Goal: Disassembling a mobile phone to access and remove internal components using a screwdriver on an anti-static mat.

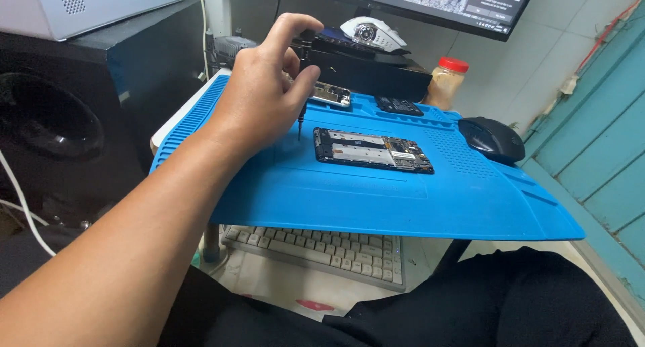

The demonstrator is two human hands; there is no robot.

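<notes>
Now the left hand [265, 95] is gripping a small screwdriver [300, 115] upright at centre frame, its tip hovering just left of the opened phone [371, 149]; right hand unseen.

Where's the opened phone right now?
In the head view the opened phone lies flat at the middle of the blue mat, just right of the screwdriver in the left hand, with the black mouse further right.

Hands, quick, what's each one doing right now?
Left hand: closed on a small screwdriver, tip over the blue mat beside the opened phone.
Right hand: not in view.
</notes>
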